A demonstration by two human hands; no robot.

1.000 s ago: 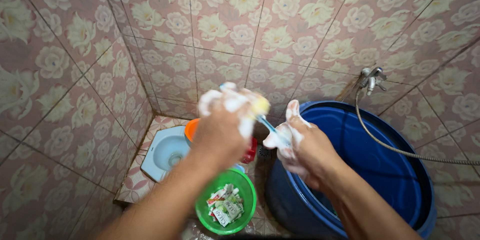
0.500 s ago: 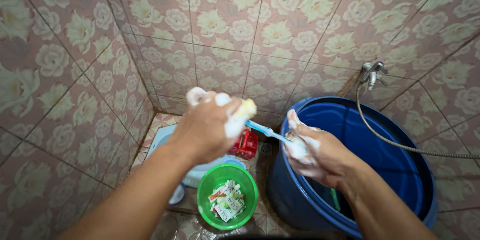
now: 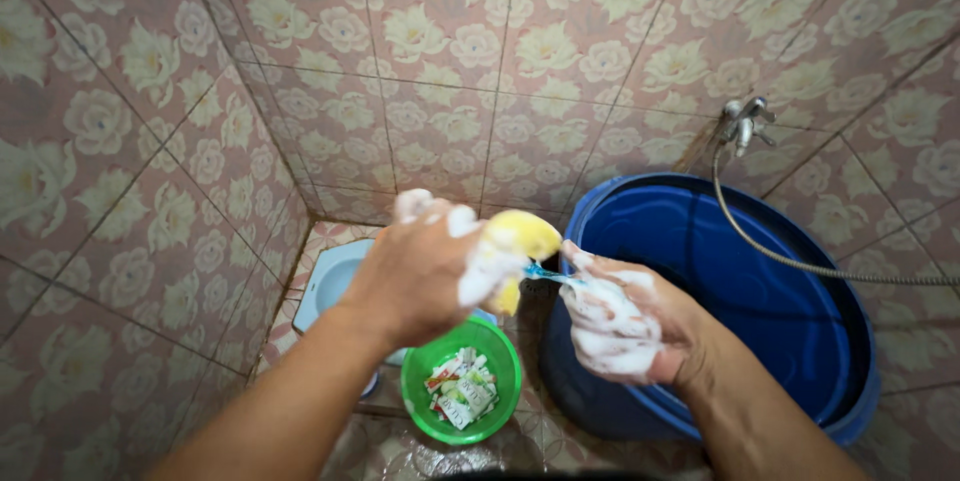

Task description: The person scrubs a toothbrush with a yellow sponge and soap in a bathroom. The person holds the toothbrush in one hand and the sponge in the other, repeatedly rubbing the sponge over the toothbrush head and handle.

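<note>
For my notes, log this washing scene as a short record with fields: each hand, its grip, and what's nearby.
left hand: soapy, grip closed on yellow sponge
right hand: covered in foam, grip closed on thin blue handle
below hands: green bowl with small sachets
right side: blue barrel, tap with hose
walls: floral tiles

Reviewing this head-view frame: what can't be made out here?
- Thin blue item between the hands: foam and fingers hide most of it.
- Yellow sponge: partly covered by the left hand.
- Right hand: foam hides its grip.
- Sachets in the green bowl: too small.
- Blue barrel: contents unclear.
</note>
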